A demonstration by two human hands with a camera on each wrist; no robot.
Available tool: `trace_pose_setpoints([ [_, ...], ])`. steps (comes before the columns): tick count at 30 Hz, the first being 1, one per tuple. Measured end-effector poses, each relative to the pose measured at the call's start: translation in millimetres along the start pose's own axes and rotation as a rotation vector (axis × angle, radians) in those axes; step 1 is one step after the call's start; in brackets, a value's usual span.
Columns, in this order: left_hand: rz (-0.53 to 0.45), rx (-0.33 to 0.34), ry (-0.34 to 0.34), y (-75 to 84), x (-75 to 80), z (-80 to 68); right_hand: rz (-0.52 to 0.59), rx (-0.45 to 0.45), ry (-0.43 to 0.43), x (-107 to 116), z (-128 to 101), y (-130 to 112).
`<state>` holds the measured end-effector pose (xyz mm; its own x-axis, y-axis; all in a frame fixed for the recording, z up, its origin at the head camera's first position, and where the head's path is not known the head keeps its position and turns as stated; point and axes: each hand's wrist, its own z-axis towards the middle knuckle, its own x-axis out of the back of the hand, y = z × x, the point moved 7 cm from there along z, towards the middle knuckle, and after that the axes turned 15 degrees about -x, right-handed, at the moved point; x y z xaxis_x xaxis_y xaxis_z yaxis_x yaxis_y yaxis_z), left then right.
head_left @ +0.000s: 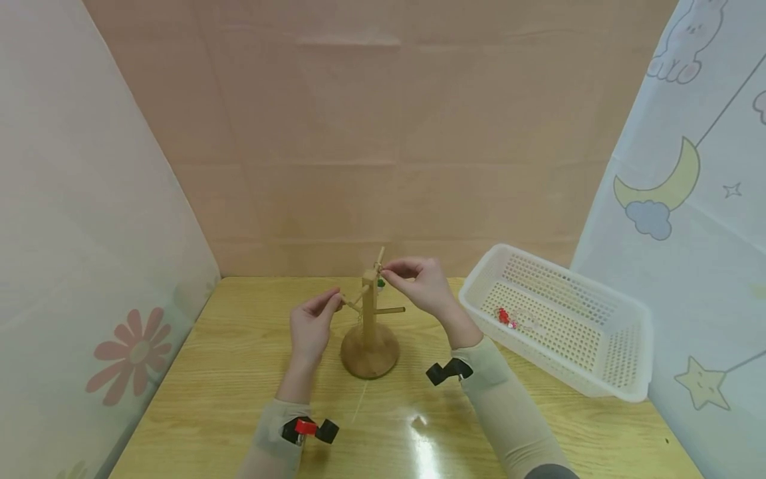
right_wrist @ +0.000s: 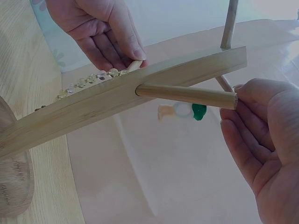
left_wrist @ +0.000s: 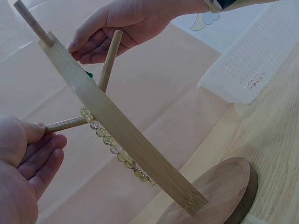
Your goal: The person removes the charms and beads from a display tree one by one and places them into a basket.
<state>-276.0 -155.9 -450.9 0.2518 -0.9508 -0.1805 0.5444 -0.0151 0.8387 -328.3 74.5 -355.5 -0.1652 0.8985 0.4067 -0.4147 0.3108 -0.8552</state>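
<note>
Currently the left hand (head_left: 311, 326) is pinching the tip of a left peg on the wooden stand (head_left: 370, 326), mid-bench, beside a hanging bead string (left_wrist: 114, 148). Right hand (head_left: 421, 283) is pinching the upper peg; basket (head_left: 598, 346) lying farther right.

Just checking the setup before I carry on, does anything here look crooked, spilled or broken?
Nothing stands out. The wooden stand sits upright on the table, a bead string hangs from one peg, and the white basket rests flat with a small red item inside.
</note>
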Motion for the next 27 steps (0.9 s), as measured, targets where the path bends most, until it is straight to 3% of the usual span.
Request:
trace_pose_setpoints([
  [27,0.024,0.010,0.009,0.2,2.3,-2.1,-0.006,-0.024,0.048,2.9,2.5,-1.4],
])
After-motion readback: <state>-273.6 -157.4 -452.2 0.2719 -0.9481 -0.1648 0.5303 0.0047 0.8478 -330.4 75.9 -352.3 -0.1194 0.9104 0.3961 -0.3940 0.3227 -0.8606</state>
